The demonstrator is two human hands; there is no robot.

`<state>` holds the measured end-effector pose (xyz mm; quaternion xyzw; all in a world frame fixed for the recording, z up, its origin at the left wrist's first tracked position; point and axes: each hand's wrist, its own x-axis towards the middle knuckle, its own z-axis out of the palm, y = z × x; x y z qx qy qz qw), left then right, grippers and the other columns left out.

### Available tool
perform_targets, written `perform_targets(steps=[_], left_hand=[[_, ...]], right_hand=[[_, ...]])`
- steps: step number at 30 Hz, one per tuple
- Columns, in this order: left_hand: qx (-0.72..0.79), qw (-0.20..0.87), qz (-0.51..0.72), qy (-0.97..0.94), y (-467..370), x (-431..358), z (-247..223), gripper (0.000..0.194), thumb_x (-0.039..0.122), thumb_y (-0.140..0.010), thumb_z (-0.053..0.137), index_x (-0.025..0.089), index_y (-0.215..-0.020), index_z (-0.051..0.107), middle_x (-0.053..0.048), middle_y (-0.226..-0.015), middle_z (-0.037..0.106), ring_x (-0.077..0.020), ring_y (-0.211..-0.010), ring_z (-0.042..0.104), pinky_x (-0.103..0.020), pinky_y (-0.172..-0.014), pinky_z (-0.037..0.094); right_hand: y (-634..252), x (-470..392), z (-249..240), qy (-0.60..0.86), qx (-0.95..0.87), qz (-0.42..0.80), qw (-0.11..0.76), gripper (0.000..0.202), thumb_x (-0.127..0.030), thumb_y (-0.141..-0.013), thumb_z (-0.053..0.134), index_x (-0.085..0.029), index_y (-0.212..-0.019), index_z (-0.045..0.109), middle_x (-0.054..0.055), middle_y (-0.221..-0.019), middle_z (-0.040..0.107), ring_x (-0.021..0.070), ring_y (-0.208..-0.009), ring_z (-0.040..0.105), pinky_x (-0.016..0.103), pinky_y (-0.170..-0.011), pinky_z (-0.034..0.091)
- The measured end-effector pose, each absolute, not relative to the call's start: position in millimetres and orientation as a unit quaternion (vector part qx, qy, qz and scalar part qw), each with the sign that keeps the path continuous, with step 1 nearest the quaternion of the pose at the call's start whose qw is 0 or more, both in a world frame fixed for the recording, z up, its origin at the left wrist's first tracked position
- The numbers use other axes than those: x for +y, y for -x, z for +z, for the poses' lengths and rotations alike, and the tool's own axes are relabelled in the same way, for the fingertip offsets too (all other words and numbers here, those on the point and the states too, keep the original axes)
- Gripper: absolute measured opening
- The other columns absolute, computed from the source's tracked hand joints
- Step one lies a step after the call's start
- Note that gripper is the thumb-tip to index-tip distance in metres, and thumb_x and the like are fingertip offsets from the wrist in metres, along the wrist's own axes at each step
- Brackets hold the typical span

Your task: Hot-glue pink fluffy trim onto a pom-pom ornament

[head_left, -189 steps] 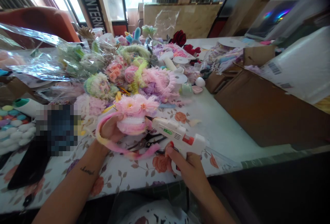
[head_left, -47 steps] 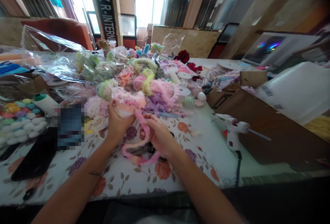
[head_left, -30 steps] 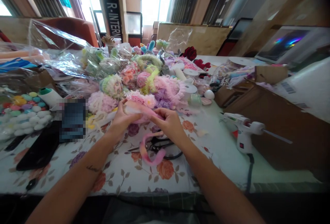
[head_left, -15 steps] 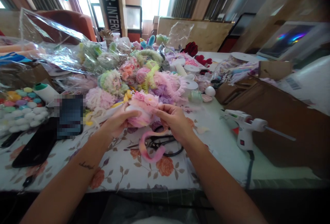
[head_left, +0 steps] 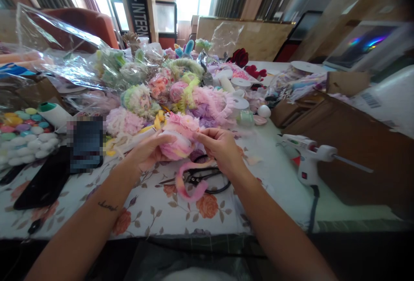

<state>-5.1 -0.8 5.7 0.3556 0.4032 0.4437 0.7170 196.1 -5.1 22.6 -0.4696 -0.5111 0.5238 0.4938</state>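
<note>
Left hand [head_left: 149, 149] cupping pink fluffy piece [head_left: 176, 146], right hand [head_left: 221, 145] pinching at its right edge. Piece mid-scene, just beyond black scissors [head_left: 195, 180]. Looks light, squishy, not slippery; flowers [head_left: 185, 121] probably crush easily, so I'd hold wrapped sides.

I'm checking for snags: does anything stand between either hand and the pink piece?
Nothing visible does: the left hand and right hand both touch the pink piece. The strip and scissors show nearer the person, not between.
</note>
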Motion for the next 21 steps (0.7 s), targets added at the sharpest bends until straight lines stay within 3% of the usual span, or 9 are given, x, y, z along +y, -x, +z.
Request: perform_targets(steps=[4, 9, 21], left_hand=[[0.413, 0.715, 0.444, -0.348, 4.5, -2.6, 5.9, 0.036, 0.025, -0.067, 0.084, 0.016, -0.100, 0.074, -0.008, -0.091, 0.077, -0.0254, -0.080, 0.075, -0.033, -0.066, 0.064], [0.421, 0.722, 0.446, -0.322, 3.5, -3.7, 9.3, 0.031, 0.021, -0.068, 0.082, 0.014, -0.096, 0.073, -0.008, -0.086, 0.077, -0.0221, -0.073, 0.074, -0.032, -0.064, 0.064], [0.424, 0.744, 0.451, -0.251, 1.1, -1.5, 13.0, 0.027, 0.012, -0.073, 0.073, 0.012, -0.100, 0.071, -0.010, -0.088, 0.078, -0.0237, -0.071, 0.074, -0.037, -0.058, 0.066]], right_hand=[[-197.1, -5.5, 22.7, 0.480, -0.528, 0.496, 0.495, 0.031, -0.046, -0.066, 0.079, -0.018, -0.062, 0.066, -0.008, -0.045, 0.040, 0.0062, -0.044, 0.028, 0.024, -0.044, 0.018], [-197.1, -6.3, 22.4, 0.485, -0.534, 0.484, 0.494, 0.029, -0.044, -0.068, 0.077, -0.018, -0.062, 0.066, -0.008, -0.044, 0.040, 0.0064, -0.044, 0.029, 0.024, -0.044, 0.018], [-197.6, -9.0, 18.3, 0.460, -0.521, 0.501, 0.516, 0.033, -0.046, -0.066, 0.083, -0.018, -0.064, 0.065, -0.008, -0.047, 0.046, 0.0058, -0.043, 0.033, 0.023, -0.042, 0.022]])
